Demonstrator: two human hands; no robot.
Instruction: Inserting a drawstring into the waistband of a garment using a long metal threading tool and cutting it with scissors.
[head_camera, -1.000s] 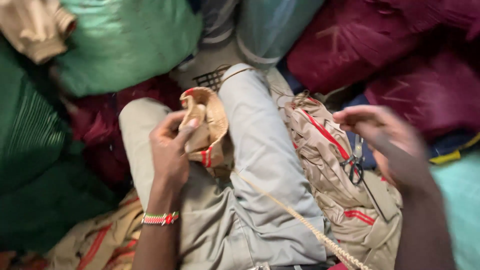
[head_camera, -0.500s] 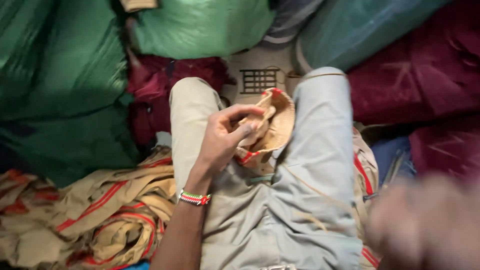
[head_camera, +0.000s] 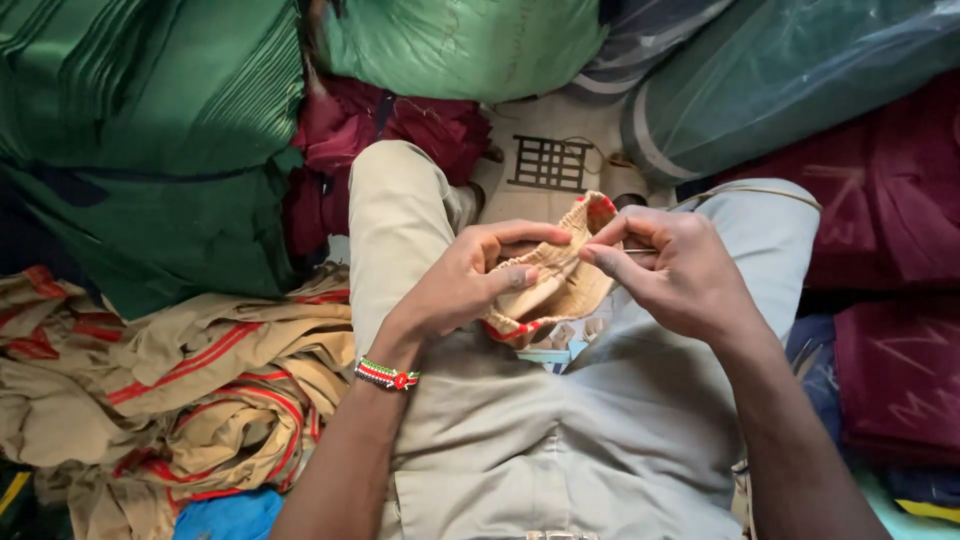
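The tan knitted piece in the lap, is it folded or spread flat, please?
Folded: the tan knitted piece curls over itself, pinched by the left hand and right hand.

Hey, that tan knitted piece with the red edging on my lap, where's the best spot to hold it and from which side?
Probably pinch the tan knitted piece with red edging along its folded upper edge, coming from the left side with the left hand, thumb on top and fingers curled over. It lies bunched between the knees, so that raised edge is the free part, and the right hand works the other side.

Tan knit piece (head_camera: 560, 285): ribbed matt cloth; green bags (head_camera: 470, 45) glossy plastic.
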